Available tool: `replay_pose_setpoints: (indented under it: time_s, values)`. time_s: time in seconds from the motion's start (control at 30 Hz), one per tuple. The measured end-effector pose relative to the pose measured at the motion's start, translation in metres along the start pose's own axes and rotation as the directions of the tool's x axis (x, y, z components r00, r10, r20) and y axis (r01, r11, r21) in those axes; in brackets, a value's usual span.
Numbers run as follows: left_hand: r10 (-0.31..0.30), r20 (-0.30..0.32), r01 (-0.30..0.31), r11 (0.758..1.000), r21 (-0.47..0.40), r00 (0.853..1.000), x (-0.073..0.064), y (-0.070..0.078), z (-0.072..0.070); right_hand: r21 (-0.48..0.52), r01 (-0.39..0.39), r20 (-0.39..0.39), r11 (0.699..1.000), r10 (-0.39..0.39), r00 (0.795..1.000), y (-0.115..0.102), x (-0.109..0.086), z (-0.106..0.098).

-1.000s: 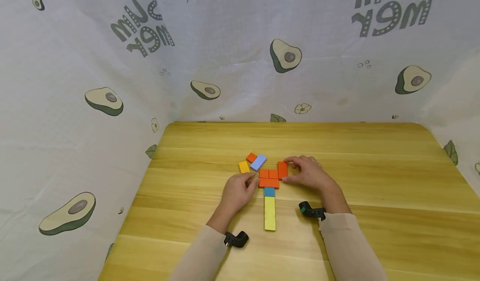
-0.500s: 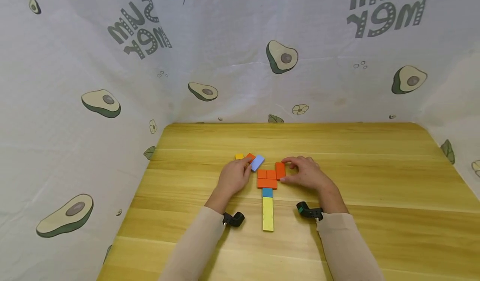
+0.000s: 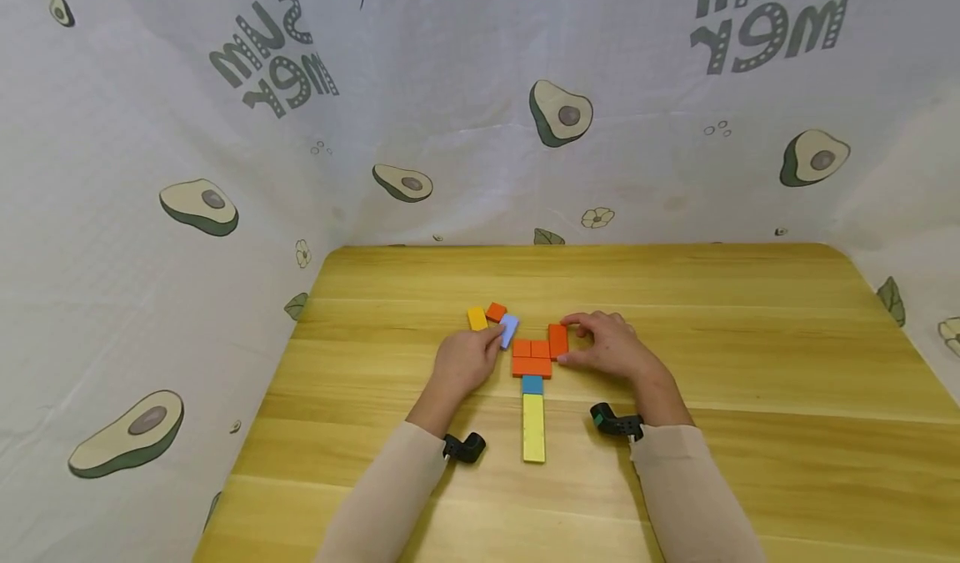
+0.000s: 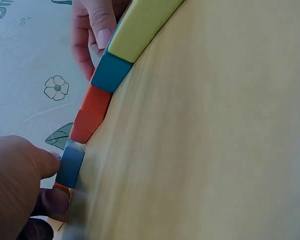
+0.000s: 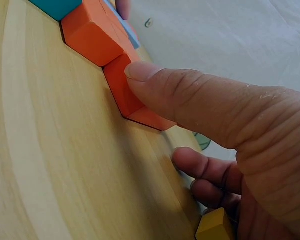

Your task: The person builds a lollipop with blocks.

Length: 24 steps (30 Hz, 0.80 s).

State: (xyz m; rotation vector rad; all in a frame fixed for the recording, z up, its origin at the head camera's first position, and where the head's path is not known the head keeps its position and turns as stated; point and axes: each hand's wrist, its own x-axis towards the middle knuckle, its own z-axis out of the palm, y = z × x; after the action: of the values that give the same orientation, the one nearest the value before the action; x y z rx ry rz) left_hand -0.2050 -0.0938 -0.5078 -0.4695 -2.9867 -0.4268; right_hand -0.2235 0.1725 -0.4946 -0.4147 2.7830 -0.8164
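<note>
In the head view my left hand [image 3: 463,363] pinches a light-blue block [image 3: 510,328], thumb and fingers on its sides in the left wrist view. My right hand [image 3: 615,348] grips an upright orange-red block [image 3: 558,341] by its near and far ends. That block stands against two small orange-red blocks, which sit side by side on a wider orange-red block [image 3: 532,368]. A teal block [image 3: 532,384] and a long yellow-green block [image 3: 533,428] run below in line. In the right wrist view a yellow block [image 5: 215,227] shows partly behind the right hand's curled fingers.
Just beyond the left hand lie a yellow-orange block [image 3: 477,319] and a small orange-red block [image 3: 496,311]. All rest on a wooden table [image 3: 750,338]. A white cloth [image 3: 465,62] printed with avocados hangs around its back and sides.
My left hand has moved away from the orange-red group to the loose blocks and taken hold of the light-blue one, which has turned. The yellow-orange block has shifted farther back. The right hand stays put.
</note>
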Motion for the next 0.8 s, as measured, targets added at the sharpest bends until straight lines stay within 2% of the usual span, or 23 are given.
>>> replay_pose_setpoints:
  time_s: [0.17,0.47,0.8]
  values:
    - [-0.046,-0.023,0.044,0.995,-0.084,0.999,-0.01,0.001,0.001,0.002,0.0,0.003,1.0,0.0,1.0,0.001,0.001,0.001]
    - [-0.051,-0.107,0.021,0.965,-0.261,0.993,-0.018,0.001,0.008,-0.001,0.002,-0.007,1.0,-0.002,1.0,0.004,0.003,0.002]
    - [-0.07,-0.143,0.026,0.956,-0.292,0.987,-0.021,0.0,0.013,0.006,-0.002,-0.003,1.0,0.002,1.0,0.002,0.001,0.001]
